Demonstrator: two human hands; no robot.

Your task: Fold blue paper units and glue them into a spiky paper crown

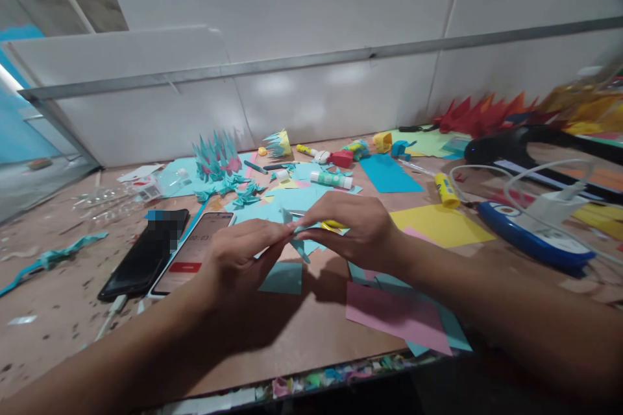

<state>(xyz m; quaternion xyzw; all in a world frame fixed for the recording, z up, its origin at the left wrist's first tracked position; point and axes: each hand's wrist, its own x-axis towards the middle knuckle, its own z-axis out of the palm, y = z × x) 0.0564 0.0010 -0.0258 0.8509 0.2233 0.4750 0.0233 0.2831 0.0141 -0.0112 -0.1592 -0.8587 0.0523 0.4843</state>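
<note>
My left hand (pixel 246 245) is closed, with its fingertips pinched on a small piece of folded teal paper (pixel 300 250). My right hand (pixel 360 228) meets it from the other side, its thumb and fingers also pinching the paper. Tucked in the right fingers is a yellow-handled tool (pixel 333 225) with a thin metal tip; fingers cover most of it, so its kind is unclear. Both hands are held above the table, over a flat teal paper square (pixel 282 278). Pink paper (pixel 396 318) lies below my right forearm.
Two phones, one black (pixel 143 259) and one white (pixel 195 246), lie left. Behind the hands are a glue stick (pixel 331 179), a spiky teal paper model (pixel 217 159) and paper scraps. A blue-white power strip (pixel 533 237) with cables sits right. A white partition (pixel 341 97) closes the back.
</note>
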